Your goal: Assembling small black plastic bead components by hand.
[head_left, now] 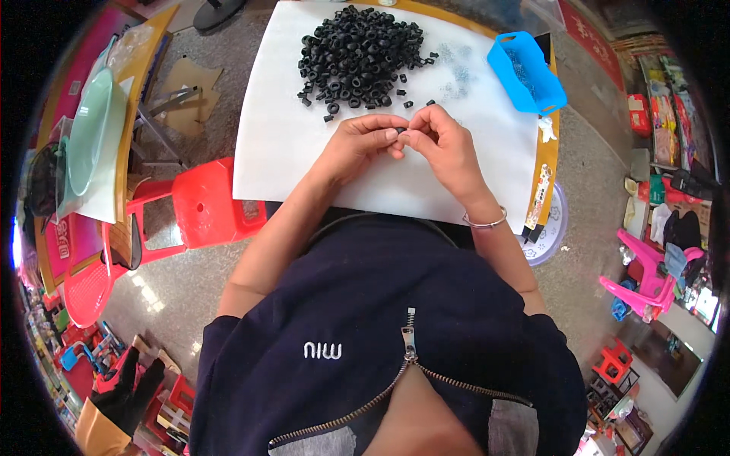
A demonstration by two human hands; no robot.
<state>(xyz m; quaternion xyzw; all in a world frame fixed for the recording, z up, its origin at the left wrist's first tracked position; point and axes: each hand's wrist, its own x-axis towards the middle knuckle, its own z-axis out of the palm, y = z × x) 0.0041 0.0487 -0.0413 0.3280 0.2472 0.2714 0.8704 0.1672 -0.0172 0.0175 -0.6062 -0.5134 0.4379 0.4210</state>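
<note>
My left hand (370, 138) and my right hand (439, 139) meet over the white tabletop sheet (304, 152). Between my left thumb and fingers is a small black ring-like part (400, 131), mostly covered by the fingertips. The right thumb and forefinger pinch right against it; whether they hold that part or some tiny piece at it is too small to see. Just beyond my hands lies a big heap of small black parts (357, 53), several of them strayed toward me. Small clear or silvery bits (456, 72) are scattered right of the heap.
A blue plastic basket (498, 64) holding small silvery bits stands at the table's far right. A red plastic stool (209, 201) is by the table's left edge. Farther left, a pale green basin (95, 137) rests on another table. A patterned round basin (553, 228) sits below the right edge.
</note>
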